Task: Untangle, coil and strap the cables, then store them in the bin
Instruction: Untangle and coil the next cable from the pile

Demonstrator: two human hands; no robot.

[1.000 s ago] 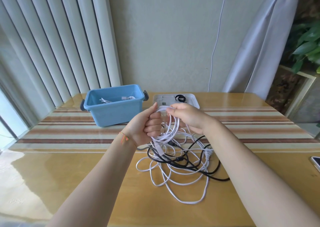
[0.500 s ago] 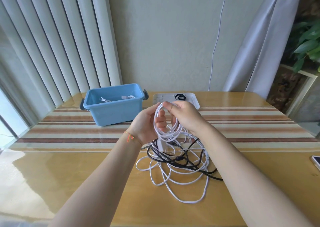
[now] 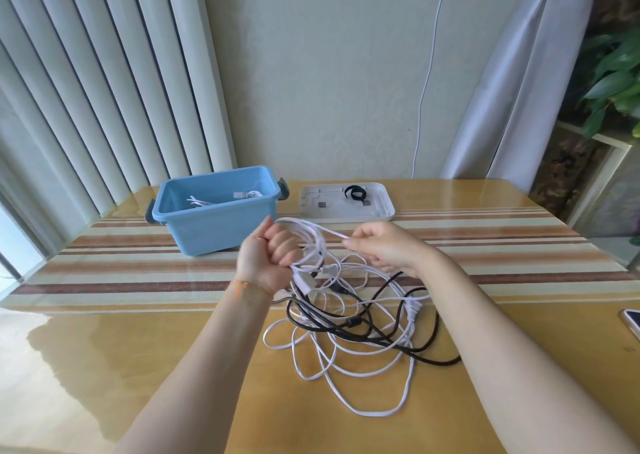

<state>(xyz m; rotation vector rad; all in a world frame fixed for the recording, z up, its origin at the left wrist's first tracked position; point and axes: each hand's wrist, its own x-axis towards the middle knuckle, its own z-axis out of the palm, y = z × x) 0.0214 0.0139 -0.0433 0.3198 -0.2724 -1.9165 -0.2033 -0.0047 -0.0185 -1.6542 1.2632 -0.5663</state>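
hidden: bin (image 3: 221, 225) contents only partly visible, white cable ends; phone (image 3: 632, 322) cut off at right edge
left hand (image 3: 268, 259): fist clenched round white cable (image 3: 311, 245) loops
right hand (image 3: 381, 247): pinches same cable, strand taut between hands
tangle (image 3: 356, 329): on table below hands

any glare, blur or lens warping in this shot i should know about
Head view: strong daylight glare washes out the glossy wooden table at lower left; wide-angle warping bows the vertical white blinds and the table's edges; the left hand gripping the white cable coil and the right hand pinching its strand look slightly motion-soft; the blue plastic bin stays sharp.
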